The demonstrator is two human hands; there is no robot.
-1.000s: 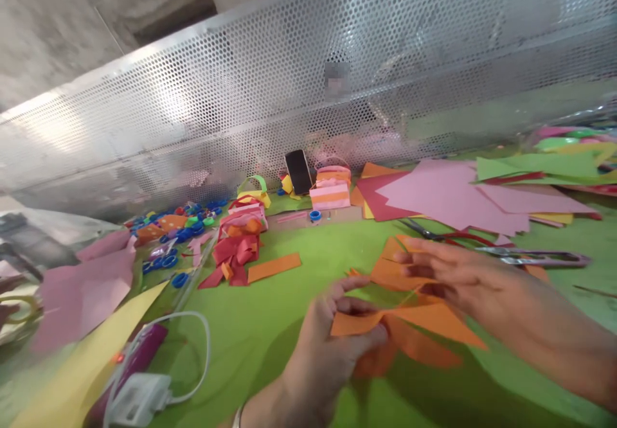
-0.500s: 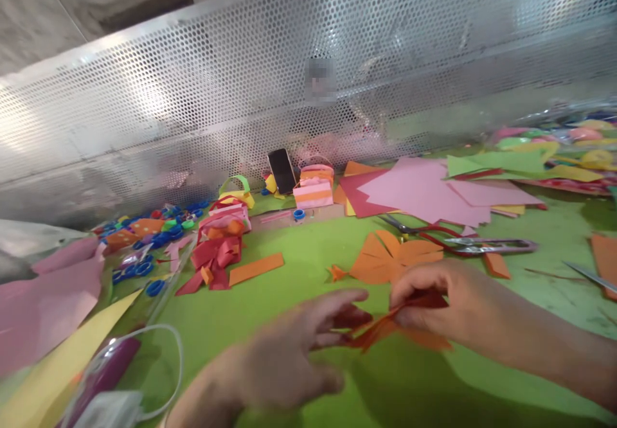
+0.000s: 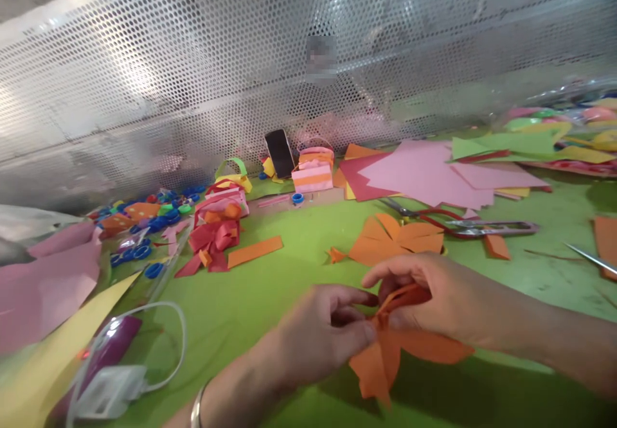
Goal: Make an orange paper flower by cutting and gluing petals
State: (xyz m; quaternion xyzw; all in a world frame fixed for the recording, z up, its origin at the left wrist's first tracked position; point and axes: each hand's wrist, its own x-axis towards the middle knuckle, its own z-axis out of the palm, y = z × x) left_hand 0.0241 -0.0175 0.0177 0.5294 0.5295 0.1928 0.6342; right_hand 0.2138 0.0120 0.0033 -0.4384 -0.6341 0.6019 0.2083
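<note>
An orange paper flower [image 3: 385,357] with several petals is between my hands, just above the green tabletop. My right hand [image 3: 429,293] is closed around its upper folds, thumb in front and fingers behind. From the left, my left hand [image 3: 332,328] pinches it near the middle, thumb on the near side; the fingertips behind are partly hidden. Beyond the hands lies a second orange petal shape [image 3: 385,241], flat on the table. A small twisted orange scrap [image 3: 336,256] lies to its left.
Red-handled scissors [image 3: 446,222] and thread snips [image 3: 501,227] lie behind my right hand. Pink paper sheets [image 3: 424,171] are stacked farther back. A white charger [image 3: 112,389] with a looped cable sits at front left. A perforated metal panel [image 3: 216,74] borders the back.
My left hand has moved right and closed on the paper flower. The flower has turned, so its petals now hang toward me. The view has tilted down slightly.
</note>
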